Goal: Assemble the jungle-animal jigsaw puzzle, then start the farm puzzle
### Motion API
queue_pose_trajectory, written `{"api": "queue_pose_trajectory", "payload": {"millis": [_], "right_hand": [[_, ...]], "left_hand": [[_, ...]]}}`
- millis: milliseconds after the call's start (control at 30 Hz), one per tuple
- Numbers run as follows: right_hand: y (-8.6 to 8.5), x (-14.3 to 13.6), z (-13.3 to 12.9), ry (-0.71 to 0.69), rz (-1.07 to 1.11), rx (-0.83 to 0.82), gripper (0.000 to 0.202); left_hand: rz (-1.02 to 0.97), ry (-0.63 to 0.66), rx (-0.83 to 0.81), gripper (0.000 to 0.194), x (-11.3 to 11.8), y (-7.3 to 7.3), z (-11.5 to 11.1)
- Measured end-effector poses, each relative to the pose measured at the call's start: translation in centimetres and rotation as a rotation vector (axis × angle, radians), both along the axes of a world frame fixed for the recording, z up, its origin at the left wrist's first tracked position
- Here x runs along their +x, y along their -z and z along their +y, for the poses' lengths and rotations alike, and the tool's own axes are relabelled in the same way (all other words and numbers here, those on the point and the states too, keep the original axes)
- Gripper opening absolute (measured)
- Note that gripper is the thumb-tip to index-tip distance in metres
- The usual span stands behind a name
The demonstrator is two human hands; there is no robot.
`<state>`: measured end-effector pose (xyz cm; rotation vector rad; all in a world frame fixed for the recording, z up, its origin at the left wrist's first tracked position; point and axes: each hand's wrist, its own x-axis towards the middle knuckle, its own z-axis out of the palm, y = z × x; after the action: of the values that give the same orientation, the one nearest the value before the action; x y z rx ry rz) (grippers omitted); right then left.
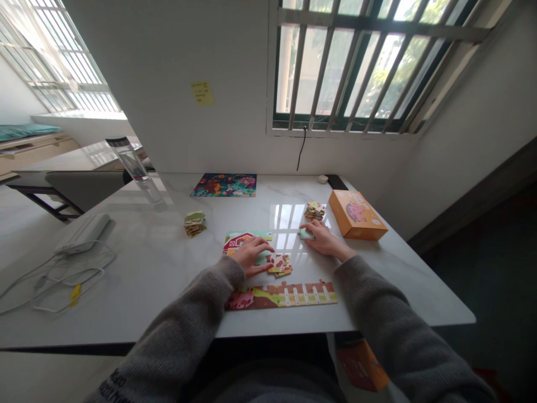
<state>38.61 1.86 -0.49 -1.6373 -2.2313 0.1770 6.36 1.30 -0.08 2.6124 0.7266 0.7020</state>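
My left hand [251, 256] rests over the joined jigsaw section with a red barn [231, 244], covering much of it. Its thumb and fingers are apart, their tips close to a few loose, overlapping pieces [282, 262] with brown-and-white patches. To the right, my right hand [324, 239] has its fingers on a pale green puzzle piece [306, 234], at the table surface. Nearer to me lies a joined bottom strip [293, 294] with a white fence and a pink pig. Just beyond my right hand is a stack of pieces [314, 210].
An orange box [357, 215] stands at the right. Another stack of pieces [195, 223] sits at the left, and a dark colourful picture sheet [225, 185] lies by the wall. A clear bottle [129, 159], a pale device [86, 232] and white cables [94, 272] occupy the left side.
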Motion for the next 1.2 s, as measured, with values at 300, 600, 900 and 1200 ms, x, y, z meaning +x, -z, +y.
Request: {"api": "queue_pose_trajectory", "payload": {"millis": [300,600,900,1200], "right_hand": [[-0.3,-0.1,-0.1,-0.041,0.003,-0.031,0.055],[-1.1,-2.2,-1.4,-0.257,0.075,0.083,0.065],[-4.3,-9.5,-3.9,-0.463,0.255,0.198,0.061],[-3.0,-10.6,-3.5,-0.357,0.422,0.244,0.031]], "left_hand": [[-0.053,-0.023,0.010,0.023,-0.1,0.1,0.2],[-0.116,-0.066,0.023,0.020,0.0,-0.1,0.3],[-0.264,-0.232,-0.396,0.031,0.4,-0.7,0.5],[-0.460,-0.233,-0.354,0.027,0.4,-0.2,0.7]]}}
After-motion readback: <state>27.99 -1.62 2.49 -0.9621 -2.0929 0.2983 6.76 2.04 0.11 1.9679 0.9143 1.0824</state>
